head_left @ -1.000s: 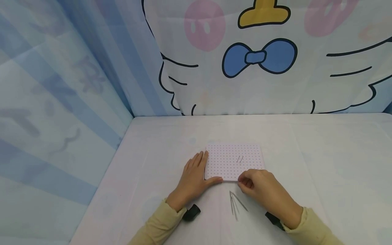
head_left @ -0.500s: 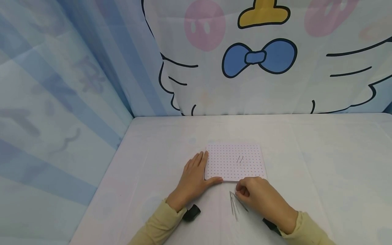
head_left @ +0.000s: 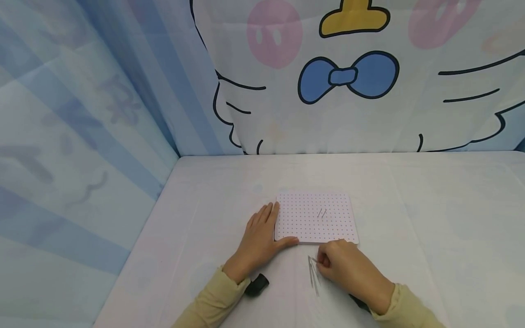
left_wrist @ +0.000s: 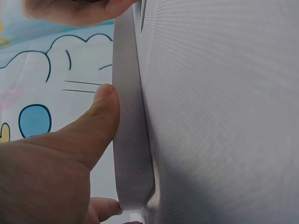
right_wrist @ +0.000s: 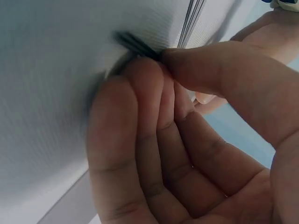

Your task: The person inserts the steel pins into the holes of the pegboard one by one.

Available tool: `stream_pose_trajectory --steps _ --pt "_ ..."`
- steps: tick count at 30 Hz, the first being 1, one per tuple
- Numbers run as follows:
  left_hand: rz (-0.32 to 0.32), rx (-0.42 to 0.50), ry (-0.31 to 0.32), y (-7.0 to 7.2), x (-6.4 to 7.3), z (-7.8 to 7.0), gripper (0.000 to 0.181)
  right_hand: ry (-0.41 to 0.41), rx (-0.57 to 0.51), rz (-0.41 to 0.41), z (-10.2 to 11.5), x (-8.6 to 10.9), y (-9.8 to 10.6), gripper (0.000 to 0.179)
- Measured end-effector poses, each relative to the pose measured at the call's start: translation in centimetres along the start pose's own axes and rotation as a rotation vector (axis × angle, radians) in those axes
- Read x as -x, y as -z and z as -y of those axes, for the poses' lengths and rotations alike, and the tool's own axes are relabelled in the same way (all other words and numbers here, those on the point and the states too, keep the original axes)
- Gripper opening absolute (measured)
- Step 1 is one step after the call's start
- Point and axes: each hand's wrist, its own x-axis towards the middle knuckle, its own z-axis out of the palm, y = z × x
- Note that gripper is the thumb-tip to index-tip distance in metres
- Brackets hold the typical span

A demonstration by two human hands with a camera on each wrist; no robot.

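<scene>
A pale perforated board (head_left: pixel 303 232) lies flat on a cloth-covered surface (head_left: pixel 430 205), in front of the person. The left hand (head_left: pixel 259 236) is spread, holding nothing; its straight fingers lie along the board's left edge and its thumb rests against the near edge, probably so the board cannot slide. The right hand (head_left: pixel 346 266), just off the near edge, has its fingers curled in and pinches what looks like a thin metal rod (right_wrist: pixel 135 44), blurred up close. Beside it lie loose rods (head_left: pixel 311 273), likely laid there for easy reach. The board's rows of small holes serve as holders: two rods (head_left: pixel 319 212) slant over them, apparently seated, though their depth cannot be told.
</scene>
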Motion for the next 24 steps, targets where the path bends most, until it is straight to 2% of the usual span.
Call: stream_pose_trajectory --steps 4,8,18,24 --pt "-0.006 -0.003 -0.011 0.0 0.0 0.0 0.102 -0.008 0.011 -0.007 0.3 0.1 -0.2 0.025" --pt "-0.011 0.002 -0.024 0.0 0.1 0.0 0.102 0.011 0.069 -0.041 0.7 0.2 -0.6 0.033" --pt "-0.021 -0.001 -0.033 0.0 0.1 0.1 0.102 0.039 0.234 -0.111 1.5 0.2 -1.3 0.022" --pt "-0.015 0.0 -0.033 -0.1 0.1 0.1 0.103 0.044 0.225 -0.094 1.4 0.3 -1.0 0.025"
